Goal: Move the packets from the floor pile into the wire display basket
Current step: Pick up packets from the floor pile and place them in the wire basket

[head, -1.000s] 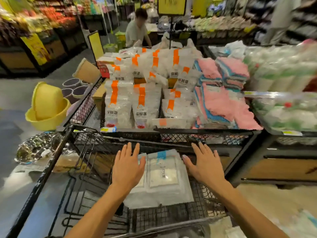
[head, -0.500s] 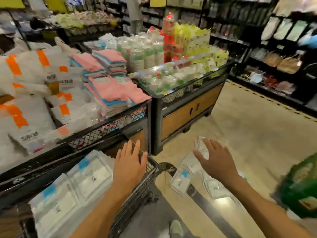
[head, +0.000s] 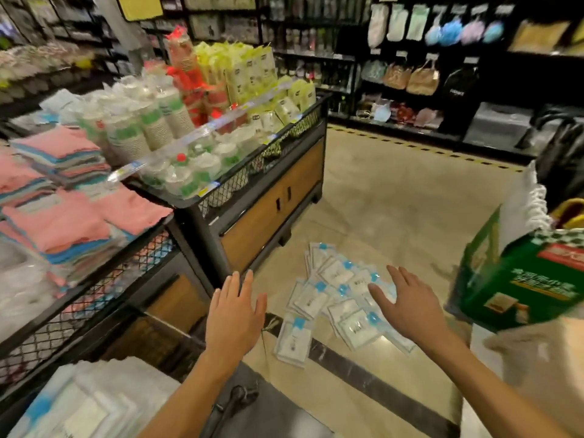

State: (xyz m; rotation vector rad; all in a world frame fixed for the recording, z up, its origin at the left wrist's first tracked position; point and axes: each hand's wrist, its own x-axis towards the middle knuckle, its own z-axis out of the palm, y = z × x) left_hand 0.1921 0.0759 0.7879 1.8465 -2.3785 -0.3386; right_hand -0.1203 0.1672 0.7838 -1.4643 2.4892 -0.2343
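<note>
We reach for the packets (head: 339,298) on the floor (head: 395,200), left hand (head: 235,314) and right hand (head: 407,306) spread wide, empty; next, gather a stack.

Two bare forearms enter the head view from the bottom edge, and no sleeve, cuff, watch or bracelet shows on either one as far as the frame reaches. The left hand (head: 235,314) wears no ring and no glove, and its fingernails look short and unpainted, though motion blur softens the detail. The right hand (head: 407,306) is likewise ungloved and without rings, its wrist plain, and the slim forearm behind it is uncovered to the picture's corner.
</note>
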